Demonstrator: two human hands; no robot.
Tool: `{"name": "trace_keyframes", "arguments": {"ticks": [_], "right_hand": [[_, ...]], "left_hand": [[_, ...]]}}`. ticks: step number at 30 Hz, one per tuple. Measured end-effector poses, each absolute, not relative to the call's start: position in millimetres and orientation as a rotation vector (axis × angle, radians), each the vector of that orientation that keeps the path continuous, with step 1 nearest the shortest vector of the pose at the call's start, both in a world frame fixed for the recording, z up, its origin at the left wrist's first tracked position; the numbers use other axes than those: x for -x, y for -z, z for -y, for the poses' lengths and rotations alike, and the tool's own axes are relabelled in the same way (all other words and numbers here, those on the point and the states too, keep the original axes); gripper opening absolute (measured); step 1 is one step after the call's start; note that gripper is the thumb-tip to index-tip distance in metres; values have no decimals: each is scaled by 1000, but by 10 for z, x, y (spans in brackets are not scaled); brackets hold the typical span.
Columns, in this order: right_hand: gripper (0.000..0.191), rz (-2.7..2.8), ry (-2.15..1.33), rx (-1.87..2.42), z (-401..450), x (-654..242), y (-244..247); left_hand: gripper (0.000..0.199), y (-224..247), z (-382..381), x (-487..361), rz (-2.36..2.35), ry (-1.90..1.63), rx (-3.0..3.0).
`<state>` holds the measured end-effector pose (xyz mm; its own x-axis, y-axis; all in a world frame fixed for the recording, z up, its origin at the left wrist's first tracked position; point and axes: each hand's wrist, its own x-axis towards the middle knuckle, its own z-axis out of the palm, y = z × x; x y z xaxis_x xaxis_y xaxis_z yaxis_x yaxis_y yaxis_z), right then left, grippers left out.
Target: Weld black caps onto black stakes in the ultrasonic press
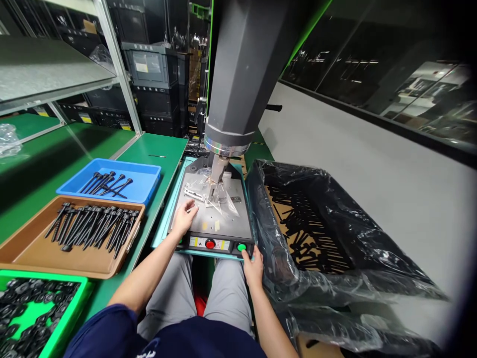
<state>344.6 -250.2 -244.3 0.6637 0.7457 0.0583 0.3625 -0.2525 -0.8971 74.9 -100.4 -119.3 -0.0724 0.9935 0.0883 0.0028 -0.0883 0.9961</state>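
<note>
My left hand hovers over the left part of a press machine's grey metal plate, fingers slightly curled and apart, with nothing visible in them. Just beyond it sits a small fixture with clear plastic sheets around it, directly under the machine's tapered metal tip. At the front right corner of the machine base is my right hand; its thumb is by the green button and its fingers lie along the side. Whether the thumb presses the button I cannot tell. A red button is at the front middle.
Left on the green bench are a blue tray and a brown tray with black stemmed parts, plus a green bin of black round pieces. Right stands a plastic-lined box of black parts. The machine's column rises ahead.
</note>
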Motion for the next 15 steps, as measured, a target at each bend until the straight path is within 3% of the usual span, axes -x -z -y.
{"name": "trace_keyframes", "arguments": {"ticks": [4,9,15], "right_hand": [[70,887,-451,1826,2577,-3437,2374],[46,891,-388,1628,2606,-3194,2144],[44,834,-980,1325,2236,-2596,1873]], "left_hand": [[50,1042,651,-961,-1027,-1393,-925],[48,950,459,-1044,-954,-1338,-803],[42,921,478,-1096,-894,-1219,-720]]}}
